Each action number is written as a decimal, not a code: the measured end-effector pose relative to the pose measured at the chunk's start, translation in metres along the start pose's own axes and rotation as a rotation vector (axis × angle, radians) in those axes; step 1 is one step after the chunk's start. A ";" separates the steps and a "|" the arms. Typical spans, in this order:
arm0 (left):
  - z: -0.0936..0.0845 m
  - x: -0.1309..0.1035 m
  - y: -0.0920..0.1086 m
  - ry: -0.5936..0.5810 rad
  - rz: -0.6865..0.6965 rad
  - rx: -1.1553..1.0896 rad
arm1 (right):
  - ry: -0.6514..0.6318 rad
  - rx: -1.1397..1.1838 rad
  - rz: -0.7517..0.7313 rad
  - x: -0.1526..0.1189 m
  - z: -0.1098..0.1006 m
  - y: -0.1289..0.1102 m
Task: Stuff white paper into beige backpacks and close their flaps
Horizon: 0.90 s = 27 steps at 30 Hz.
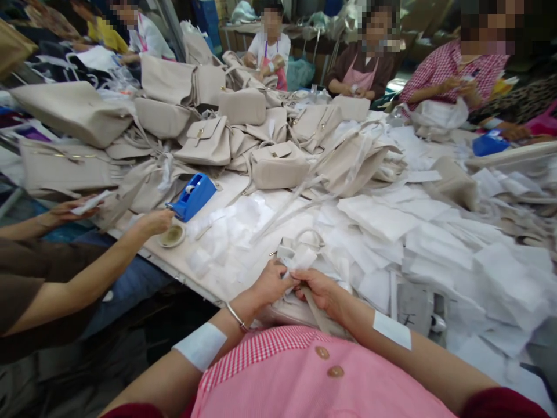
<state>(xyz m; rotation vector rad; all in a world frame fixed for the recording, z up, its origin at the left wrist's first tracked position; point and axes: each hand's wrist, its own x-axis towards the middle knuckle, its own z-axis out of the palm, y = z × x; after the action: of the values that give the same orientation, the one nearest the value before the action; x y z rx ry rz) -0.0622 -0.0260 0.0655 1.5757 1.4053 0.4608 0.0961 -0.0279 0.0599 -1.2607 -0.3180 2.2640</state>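
Observation:
My left hand (272, 283) is closed, its fingers pinching a small white wrapping sheet (304, 259) at the table's near edge. Close beside it, fingertips almost meeting, my right hand (321, 288) is closed on a beige bag strap (315, 309). The strap hangs down from that hand toward my pink apron (331, 389). Just beyond my fingers, a ring of strap (310, 230) lies with bits of metal hardware. My fingers partly hide where sheet and strap meet.
Beige handbags (278, 165) are heaped across the table's far side. Loose white sheets (435, 238) spread to my right, around a grey tape dispenser (415, 310). At left, a co-worker's hand (155, 223) reaches to a blue tape dispenser (194, 197) near a tape roll (172, 235). Several people work opposite.

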 end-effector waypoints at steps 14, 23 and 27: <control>0.000 -0.005 -0.001 0.077 -0.097 -0.022 | 0.153 0.157 -0.115 0.007 0.012 0.011; 0.000 -0.004 0.004 0.064 -0.063 -0.013 | 0.097 -0.067 -0.041 0.005 0.003 0.000; 0.002 -0.003 0.007 0.071 -0.047 0.004 | 0.117 0.030 -0.146 0.003 0.010 0.004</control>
<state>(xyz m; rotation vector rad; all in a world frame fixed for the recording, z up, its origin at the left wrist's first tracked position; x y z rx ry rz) -0.0577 -0.0284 0.0714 1.5395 1.4942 0.4906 0.0856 -0.0290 0.0618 -1.3052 -0.3208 2.0563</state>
